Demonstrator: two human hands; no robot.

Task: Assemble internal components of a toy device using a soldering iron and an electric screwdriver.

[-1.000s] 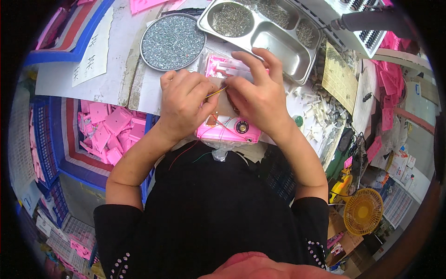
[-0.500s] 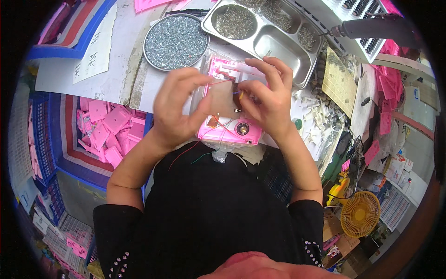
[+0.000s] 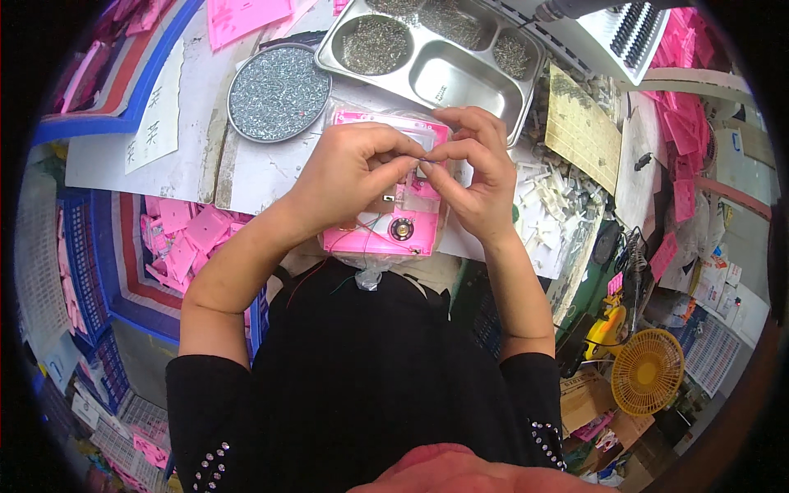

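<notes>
A pink plastic casing (image 3: 345, 241) lies on the table in front of me, with a clear plastic bag under its near edge. Inside it are a round black speaker (image 3: 402, 229), loose red and green wires, and a brown board (image 3: 380, 205) partly covered by my left hand. Above the casing, my left hand (image 3: 355, 174) and my right hand (image 3: 475, 177) meet fingertip to fingertip. Both are closed in a pinch around something thin and dark, too small to name and mostly hidden by the fingers.
A round dish (image 3: 237, 111) of screws and a compartmented metal tray (image 3: 421, 100) of small metal parts stand beyond the casing. White plastic pieces (image 3: 549, 209) lie right. At left a blue bin (image 3: 140, 322) holds pink parts (image 3: 185, 242). A powered screwdriver (image 3: 567, 8) hangs top right.
My left hand has moved right, over the board, to meet my right hand; before, the two were apart with the board showing between them. The whole view has shifted slightly.
</notes>
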